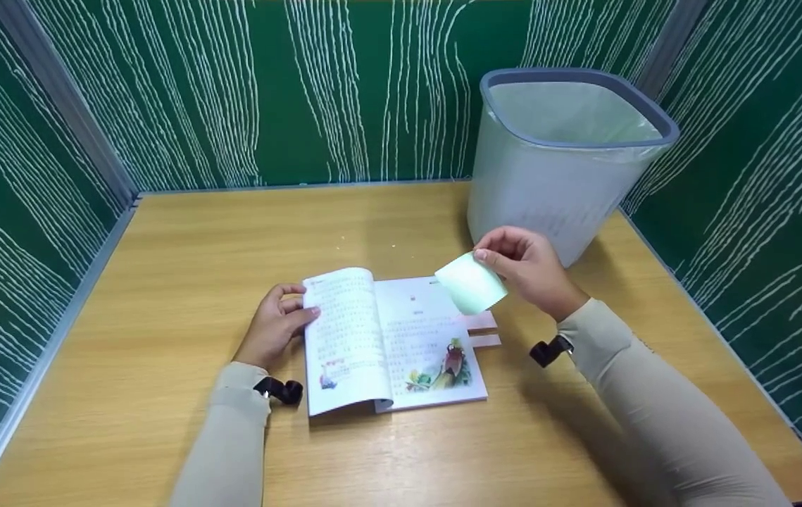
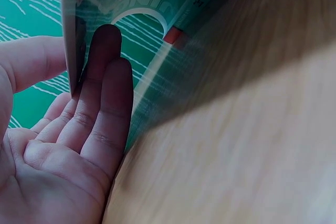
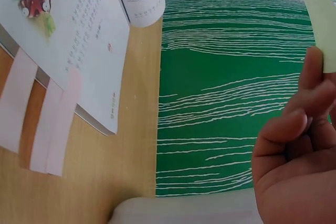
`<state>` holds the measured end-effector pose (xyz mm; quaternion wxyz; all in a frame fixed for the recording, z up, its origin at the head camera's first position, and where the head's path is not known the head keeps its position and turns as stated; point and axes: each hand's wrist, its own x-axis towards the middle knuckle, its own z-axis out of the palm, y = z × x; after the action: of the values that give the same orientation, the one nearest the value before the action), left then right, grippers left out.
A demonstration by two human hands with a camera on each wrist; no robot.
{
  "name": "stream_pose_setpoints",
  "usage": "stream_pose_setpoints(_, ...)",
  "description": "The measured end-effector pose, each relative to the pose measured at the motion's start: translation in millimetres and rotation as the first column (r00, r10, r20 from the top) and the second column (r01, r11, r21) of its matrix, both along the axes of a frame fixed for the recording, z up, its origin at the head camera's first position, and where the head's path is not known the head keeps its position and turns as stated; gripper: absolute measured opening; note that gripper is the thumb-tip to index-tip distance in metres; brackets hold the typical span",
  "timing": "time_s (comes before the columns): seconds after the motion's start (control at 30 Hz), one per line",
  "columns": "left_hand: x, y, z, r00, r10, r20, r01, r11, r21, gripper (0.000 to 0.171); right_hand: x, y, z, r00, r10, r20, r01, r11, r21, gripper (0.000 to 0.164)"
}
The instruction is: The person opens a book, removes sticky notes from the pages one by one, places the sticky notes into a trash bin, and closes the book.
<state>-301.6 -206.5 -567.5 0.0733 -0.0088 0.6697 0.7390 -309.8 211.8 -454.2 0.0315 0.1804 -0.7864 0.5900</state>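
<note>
An illustrated book (image 1: 420, 303) lies spread on the table, its left pages lifted in a curve. My left hand (image 1: 275, 325) grips that raised side, thumb on the printed face; the left wrist view shows the fingers (image 2: 113, 93) behind the cover. Above the book's right page, my right hand (image 1: 531, 271) pinches a pale green paper slip (image 1: 472, 285) by its upper corner between thumb and fingers. In the right wrist view the same slip (image 3: 320, 22) is partly cut off. Pink paper tabs (image 3: 50, 124) stick out from the book's right edge, below the slip.
A tall white bin (image 1: 548, 176) with a grey rim and a liner stands at the back right, just beyond my right hand. Small white specks dot the wooden table (image 1: 182, 282) behind the book. Green panels (image 1: 436, 91) with white lines enclose the back and sides.
</note>
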Motion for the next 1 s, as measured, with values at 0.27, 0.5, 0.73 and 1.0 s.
stream_pose_setpoints(0.27, 2.4, 1, 0.7, 1.0, 0.006, -0.004, -0.006, 1.0, 0.012, 0.049, -3.4, 6, 8.2, 0.997, 0.005, -0.076, -0.006, 1.0, -0.019, 0.023)
stream_pose_setpoints(0.5, 2.8, 2, -0.3, 1.0, 0.006, 0.004, -0.006, 0.999, 0.051, 0.049, -5.4, 11, 18.6, 0.994, -0.002, -0.109, 0.003, 1.0, 0.009, 0.025)
stream_pose_setpoints(0.73, 2.0, 1, 1.7, 1.0, -0.002, -0.01, 0.002, 1.0, 0.02, 0.049, -6.9, 13, 30.6, 0.989, -0.022, -0.145, 0.027, 0.999, 0.035, 0.026)
stream_pose_setpoints(1.0, 1.4, 1, 1.9, 1.0, 0.001, 0.0, -0.001, 1.0, 0.005, 0.049, -8.4, 13, 39.3, 0.988, -0.039, -0.151, 0.049, 0.997, 0.063, 0.026)
